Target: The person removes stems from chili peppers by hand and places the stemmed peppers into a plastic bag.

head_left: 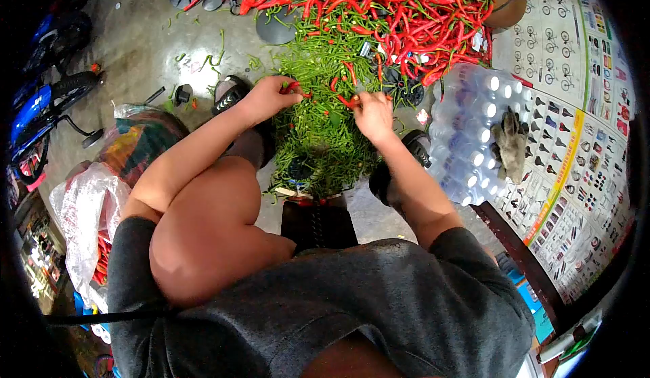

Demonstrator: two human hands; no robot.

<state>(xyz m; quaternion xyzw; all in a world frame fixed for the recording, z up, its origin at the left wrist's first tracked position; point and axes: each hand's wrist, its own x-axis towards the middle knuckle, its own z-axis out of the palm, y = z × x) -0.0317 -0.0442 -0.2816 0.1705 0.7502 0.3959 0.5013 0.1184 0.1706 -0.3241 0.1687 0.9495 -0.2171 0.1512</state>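
My left hand (271,98) is closed in a pinch, with a bit of red chili pepper (292,87) showing at the fingertips. Across from it, my right hand (374,117) grips another red chili pepper (347,101) that points toward the left hand. Both hands are over a heap of green chili stems (318,124) spread on the floor between my feet. A few red chilies lie loose on the stems. Beyond the hands is a large pile of whole red chilies (426,16) with green stems. My fingers partly cover what each hand holds.
A shrink-wrapped pack of clear bottles (467,134) stands at the right, with a grey glove (512,146) on it. Printed poster sheets (552,46) lie beyond. On the left are a plastic bag (88,209) with red chilies inside and a blue bicycle (34,117).
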